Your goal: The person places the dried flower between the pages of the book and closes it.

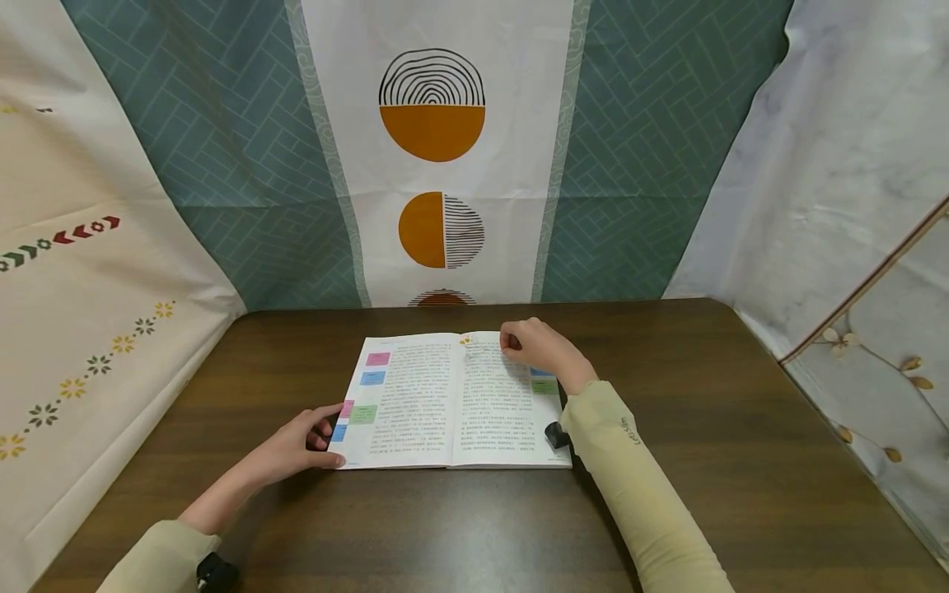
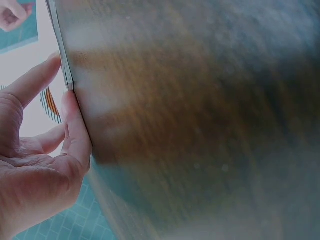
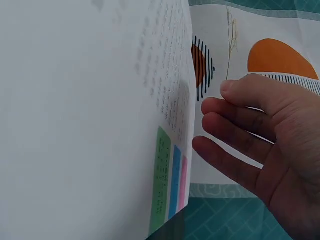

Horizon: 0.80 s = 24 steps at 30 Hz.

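Observation:
An open book (image 1: 415, 403) with printed pages lies flat on the wooden table. Along its left edge is my left hand (image 1: 292, 445), index fingertip touching the page edge and thumb at the near corner. The left wrist view shows these fingers (image 2: 37, 82) against the book's edge (image 2: 64, 55). My right hand (image 1: 544, 350) is over the top of the right page. Its thumb and index finger pinch a slender golden sprig (image 3: 230, 37), upright in the right wrist view. Small orange flowers (image 1: 465, 339) show at the far end of the page fold.
Pink, blue and green notes (image 1: 363, 414) mark the left page, with blue and green ones (image 1: 544, 386) on the right. Table surface (image 1: 474, 527) surrounds the book. A patterned curtain (image 1: 437, 272) hangs behind the far edge, and pale cloths (image 1: 838, 247) hang at both sides.

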Available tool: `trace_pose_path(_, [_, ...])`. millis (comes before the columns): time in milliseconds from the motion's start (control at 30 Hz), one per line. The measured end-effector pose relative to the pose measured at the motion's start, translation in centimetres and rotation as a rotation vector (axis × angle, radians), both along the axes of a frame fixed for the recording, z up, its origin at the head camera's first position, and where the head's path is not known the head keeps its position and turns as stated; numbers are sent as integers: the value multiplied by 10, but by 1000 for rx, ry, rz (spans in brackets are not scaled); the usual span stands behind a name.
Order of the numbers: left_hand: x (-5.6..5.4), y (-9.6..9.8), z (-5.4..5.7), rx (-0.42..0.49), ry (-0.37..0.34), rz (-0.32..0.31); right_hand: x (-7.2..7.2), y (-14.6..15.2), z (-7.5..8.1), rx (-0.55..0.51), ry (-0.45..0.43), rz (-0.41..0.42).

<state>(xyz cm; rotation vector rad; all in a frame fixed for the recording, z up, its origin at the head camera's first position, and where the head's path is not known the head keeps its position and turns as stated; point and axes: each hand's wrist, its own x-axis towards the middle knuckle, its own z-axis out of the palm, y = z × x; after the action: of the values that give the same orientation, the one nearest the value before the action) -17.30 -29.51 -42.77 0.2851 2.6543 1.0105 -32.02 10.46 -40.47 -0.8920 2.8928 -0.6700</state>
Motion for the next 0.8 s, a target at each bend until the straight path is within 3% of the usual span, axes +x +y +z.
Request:
trace_pose_path(267, [0,0,0,1,0,0,1,0,-7,44,-46,-18])
trace_pose_path(800, [-2,-2,-2,-2,4,-3,5,-4,-7,119,-22,-43])
